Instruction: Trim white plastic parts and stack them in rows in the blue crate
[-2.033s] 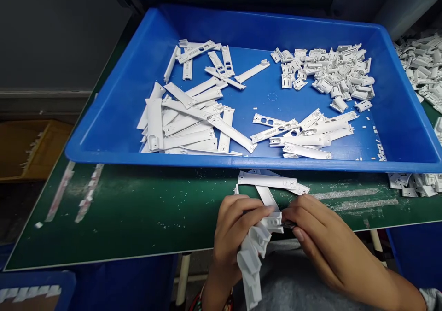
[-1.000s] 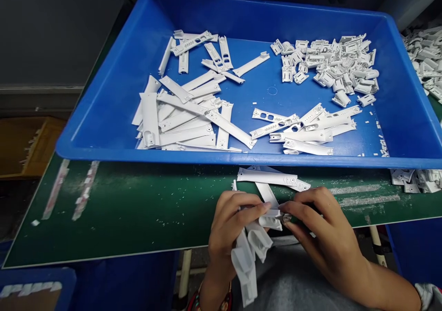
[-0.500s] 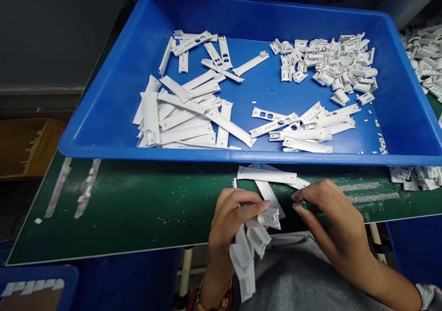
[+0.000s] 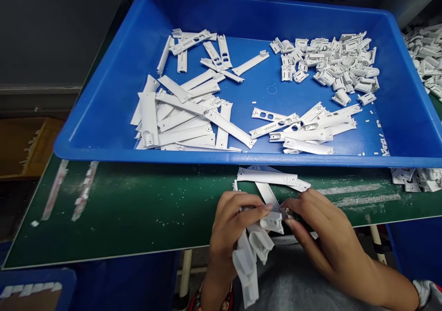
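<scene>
The person's left hand (image 4: 235,228) is closed around a bunch of moulded white plastic brackets (image 4: 250,251), its fingers curled over the top so that the pieces hang together toward the lap, just off the near edge of the workbench. The right hand (image 4: 328,242) has thumb and forefinger pinched on a small metal piece (image 4: 287,213), close against the end of the top bracket; the piece is too small to make out clearly. That pinch looks suited to fine work at one end, with the left hand steadying the bunch. Just beyond the hands, long white plastic strips (image 4: 265,177) lie crossed on the green bench mat (image 4: 138,200), against the front rim of a blue plastic tray (image 4: 221,159). Inside the tray, short clips (image 4: 328,62) are heaped toward the back right corner and long strips (image 4: 179,117) lie in separate groups, apparently kept apart by shape. More white parts (image 4: 424,57) are piled past the tray's right edge.
</scene>
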A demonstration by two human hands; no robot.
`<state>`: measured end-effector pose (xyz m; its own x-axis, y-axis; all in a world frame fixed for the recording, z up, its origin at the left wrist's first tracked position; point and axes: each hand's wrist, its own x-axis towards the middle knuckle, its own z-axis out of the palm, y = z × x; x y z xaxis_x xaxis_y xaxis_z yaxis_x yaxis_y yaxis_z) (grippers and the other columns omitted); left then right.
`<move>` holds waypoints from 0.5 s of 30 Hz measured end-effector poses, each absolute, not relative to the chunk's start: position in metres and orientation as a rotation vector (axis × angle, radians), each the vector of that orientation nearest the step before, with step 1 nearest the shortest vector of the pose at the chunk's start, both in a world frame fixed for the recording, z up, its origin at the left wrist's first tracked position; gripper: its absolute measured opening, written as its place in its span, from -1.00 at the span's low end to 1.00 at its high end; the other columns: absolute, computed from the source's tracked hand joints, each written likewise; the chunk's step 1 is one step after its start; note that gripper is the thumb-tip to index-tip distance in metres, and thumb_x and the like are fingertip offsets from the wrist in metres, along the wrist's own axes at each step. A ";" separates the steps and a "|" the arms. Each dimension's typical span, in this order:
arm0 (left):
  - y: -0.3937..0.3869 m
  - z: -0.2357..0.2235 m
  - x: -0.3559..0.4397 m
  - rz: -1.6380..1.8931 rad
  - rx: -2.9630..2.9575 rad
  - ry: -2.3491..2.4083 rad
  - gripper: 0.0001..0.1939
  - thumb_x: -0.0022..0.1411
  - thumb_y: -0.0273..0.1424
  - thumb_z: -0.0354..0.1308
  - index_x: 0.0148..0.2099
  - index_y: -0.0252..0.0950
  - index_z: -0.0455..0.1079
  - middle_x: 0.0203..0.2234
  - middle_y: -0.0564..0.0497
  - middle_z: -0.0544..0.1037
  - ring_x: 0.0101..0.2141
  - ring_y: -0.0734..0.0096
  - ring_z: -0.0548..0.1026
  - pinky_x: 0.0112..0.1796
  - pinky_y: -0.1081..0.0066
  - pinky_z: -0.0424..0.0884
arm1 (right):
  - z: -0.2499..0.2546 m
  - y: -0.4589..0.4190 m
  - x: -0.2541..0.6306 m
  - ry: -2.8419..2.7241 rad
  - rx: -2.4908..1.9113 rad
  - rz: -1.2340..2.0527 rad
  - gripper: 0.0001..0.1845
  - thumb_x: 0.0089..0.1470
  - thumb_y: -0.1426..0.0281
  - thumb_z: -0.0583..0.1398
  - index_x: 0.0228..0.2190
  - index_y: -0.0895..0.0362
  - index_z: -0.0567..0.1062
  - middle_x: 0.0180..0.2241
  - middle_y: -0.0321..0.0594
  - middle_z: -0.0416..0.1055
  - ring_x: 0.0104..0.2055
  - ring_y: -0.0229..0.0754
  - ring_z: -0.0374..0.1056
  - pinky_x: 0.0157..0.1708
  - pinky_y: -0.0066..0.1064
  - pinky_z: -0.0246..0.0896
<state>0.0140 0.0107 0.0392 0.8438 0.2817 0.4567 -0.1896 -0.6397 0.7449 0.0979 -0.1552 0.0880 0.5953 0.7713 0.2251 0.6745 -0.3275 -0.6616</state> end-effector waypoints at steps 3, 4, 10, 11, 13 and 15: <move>0.010 0.040 0.016 0.745 2.173 0.050 -0.87 0.35 -0.36 0.12 -0.13 -0.20 0.49 -0.39 -0.02 0.53 -0.32 0.30 0.44 -0.26 0.29 0.42 | 0.090 -0.155 0.100 -1.174 -2.050 0.228 -0.84 0.33 0.48 0.03 -0.18 0.15 0.40 -0.41 -0.21 0.40 -0.37 -0.19 0.32 -0.39 -0.40 0.25; 0.012 0.040 0.017 0.741 2.184 0.050 -0.87 0.35 -0.39 0.12 -0.12 -0.20 0.48 -0.37 -0.02 0.52 -0.31 0.31 0.44 -0.27 0.30 0.42 | 0.089 -0.154 0.101 -1.178 -2.049 0.244 -0.84 0.33 0.47 0.02 -0.18 0.14 0.40 -0.41 -0.21 0.40 -0.37 -0.18 0.32 -0.39 -0.41 0.25; 0.022 0.040 0.018 0.687 2.221 -0.197 -0.75 0.22 -0.46 0.26 -0.04 -0.22 0.44 -0.35 0.03 0.53 -0.32 0.37 0.45 -0.34 0.40 0.43 | 0.081 -0.154 0.108 -1.086 -2.198 0.282 -0.82 0.34 0.47 0.00 -0.15 0.14 0.39 -0.32 -0.15 0.44 -0.30 -0.14 0.36 -0.33 -0.36 0.28; 0.021 0.040 0.017 0.697 2.207 -0.131 -0.78 0.24 -0.46 0.24 -0.04 -0.22 0.44 -0.35 0.02 0.53 -0.32 0.36 0.45 -0.33 0.39 0.42 | 0.081 -0.155 0.108 -1.073 -2.182 0.284 -0.81 0.33 0.49 -0.02 -0.16 0.14 0.39 -0.31 -0.14 0.44 -0.29 -0.14 0.35 -0.32 -0.36 0.28; 0.014 0.040 0.017 0.702 2.170 0.008 -0.84 0.31 -0.45 0.17 -0.06 -0.22 0.45 -0.33 0.00 0.52 -0.29 0.34 0.43 -0.30 0.35 0.40 | 0.083 -0.156 0.108 -1.081 -2.107 0.304 -0.79 0.32 0.52 -0.05 -0.19 0.15 0.36 -0.33 -0.15 0.41 -0.30 -0.17 0.34 -0.32 -0.39 0.27; 0.008 0.041 0.017 0.704 2.138 0.044 -0.85 0.33 -0.44 0.15 -0.07 -0.22 0.46 -0.33 0.00 0.52 -0.28 0.33 0.42 -0.28 0.35 0.39 | 0.087 -0.156 0.106 -1.127 -2.038 0.315 -0.78 0.30 0.52 -0.08 -0.28 0.13 0.33 -0.40 -0.21 0.36 -0.37 -0.21 0.29 -0.39 -0.42 0.22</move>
